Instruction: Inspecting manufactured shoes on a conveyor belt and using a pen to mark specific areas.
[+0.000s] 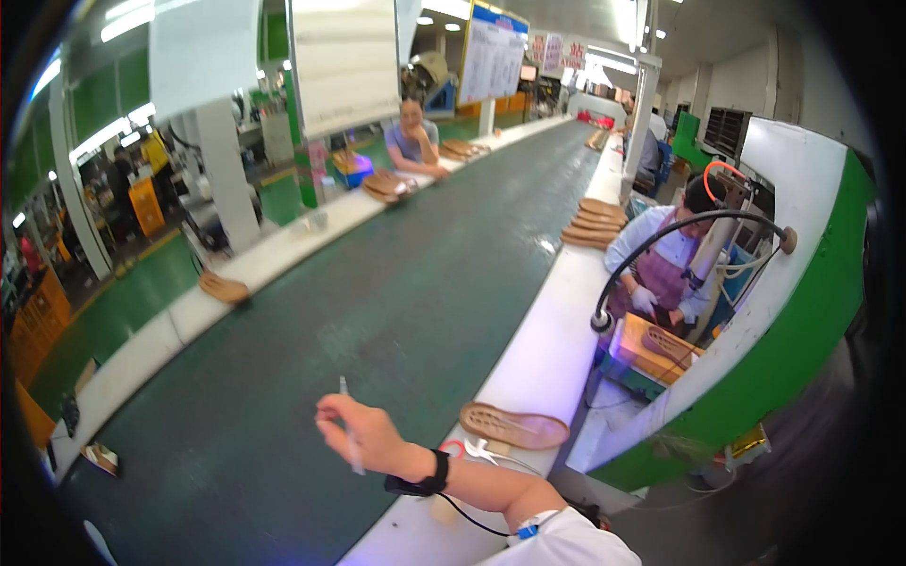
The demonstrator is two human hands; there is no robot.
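Observation:
My right hand (pixel 370 434) reaches over the dark green conveyor belt (pixel 311 358), its fingers closed around a slim, pale pen-like stick (pixel 355 457) that stands roughly upright. A black band (pixel 436 474) circles that wrist, and a thin black cord runs from it to the white sleeve. Just beyond my forearm, a brown shoe sole (pixel 514 427) with a ribbed pattern lies on the belt's white side ledge. Beside the sole, partly behind my forearm, are a white object with a cord (pixel 481 452) and a red ring (pixel 453 447). My left hand is outside the picture.
A green-and-white machine (pixel 755 368) with a bent black hose stands at right, where a person in an apron (pixel 665 255) works. Stacked soles (pixel 593 224) lie on the right ledge. Another person (pixel 412 141) leans at the far ledge near more soles (pixel 385 186).

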